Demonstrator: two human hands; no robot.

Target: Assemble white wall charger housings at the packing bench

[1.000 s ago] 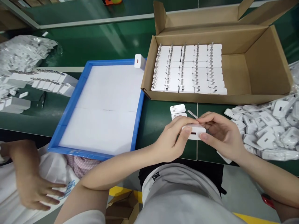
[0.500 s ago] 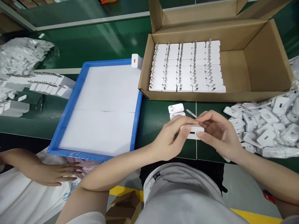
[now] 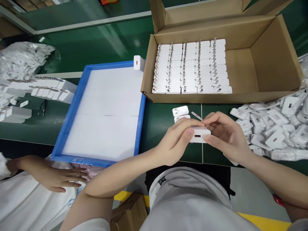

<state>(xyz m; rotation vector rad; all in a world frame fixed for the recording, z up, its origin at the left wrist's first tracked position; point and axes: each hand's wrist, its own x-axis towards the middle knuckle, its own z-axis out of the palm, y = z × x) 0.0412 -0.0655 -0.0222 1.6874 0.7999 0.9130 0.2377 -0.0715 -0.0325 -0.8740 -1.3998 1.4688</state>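
Note:
Between my two hands is a white USB charger [image 3: 199, 138], its port side turned toward me. My left hand [image 3: 173, 141] grips its left end with thumb and fingers. The right end is pinched by my right hand [image 3: 222, 136]; a white piece [image 3: 232, 160] shows partly beneath that palm. Just beyond my left fingers lie two small white pieces with metal prongs [image 3: 180, 111], one partly covered by the hand. A thin pale strip [image 3: 196, 115] rests beside them on the green table.
An open cardboard box [image 3: 243, 70] holds rows of pronged white chargers. Bagged and loose white parts [image 3: 274, 128] are heaped at right. A blue-rimmed tray [image 3: 68, 125] stands left, with a single charger [image 3: 138, 63] at its corner. A co-worker's hand [image 3: 59, 178] is at lower left.
My left thumb has shifted slightly left on the charger, uncovering more of its port side. The co-worker's hand at lower left has moved a little.

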